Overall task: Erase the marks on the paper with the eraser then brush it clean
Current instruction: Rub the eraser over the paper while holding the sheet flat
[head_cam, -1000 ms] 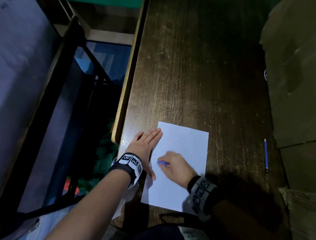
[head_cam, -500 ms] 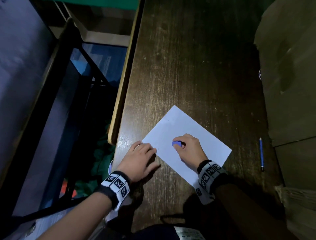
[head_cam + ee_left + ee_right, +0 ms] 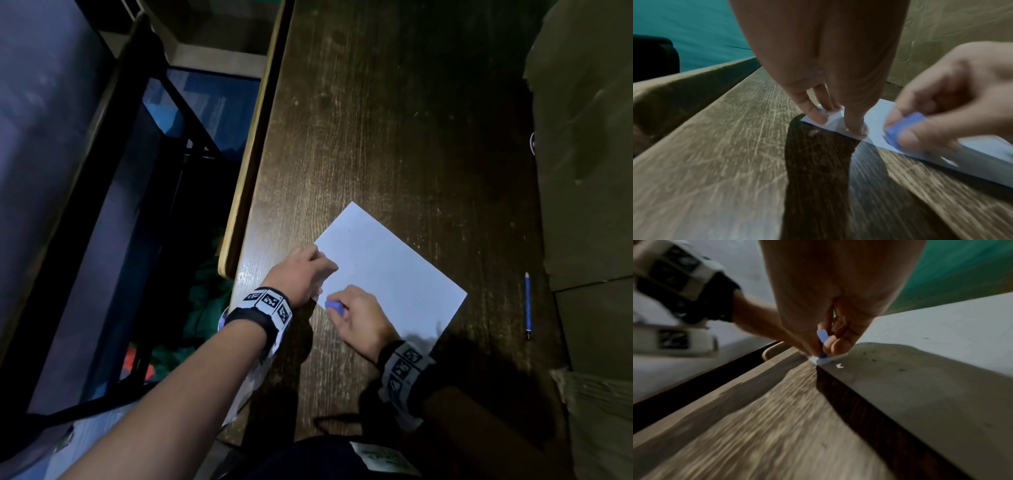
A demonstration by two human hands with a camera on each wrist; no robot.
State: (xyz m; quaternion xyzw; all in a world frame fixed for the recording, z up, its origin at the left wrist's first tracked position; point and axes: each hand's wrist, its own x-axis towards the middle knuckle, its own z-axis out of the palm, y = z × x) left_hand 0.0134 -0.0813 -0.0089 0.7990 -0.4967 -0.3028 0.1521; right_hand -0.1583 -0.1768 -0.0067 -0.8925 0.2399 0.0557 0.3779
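A white paper [image 3: 390,270] lies tilted on the dark wooden table [image 3: 376,137]. My left hand [image 3: 322,270] presses its fingertips [image 3: 857,129] down on the paper's [image 3: 875,112] left corner. The right hand [image 3: 342,308] pinches a small blue eraser [image 3: 334,306] and holds it against the paper close to the near left edge, just beside the left hand. The left wrist view shows the eraser [image 3: 904,128] between thumb and fingers. In the right wrist view the eraser [image 3: 823,337] stands on end on the paper [image 3: 920,386]. Small dark specks dot the sheet.
A blue pencil [image 3: 528,305] lies on the table to the right of the paper. Brown cardboard [image 3: 589,171] covers the right side. The table's left edge [image 3: 253,154] drops off to a dark metal frame and the floor.
The left hand has moved from the bare table onto the paper's left corner. The right hand has slid the eraser back toward the near left edge. The paper was turned from straight to tilted.
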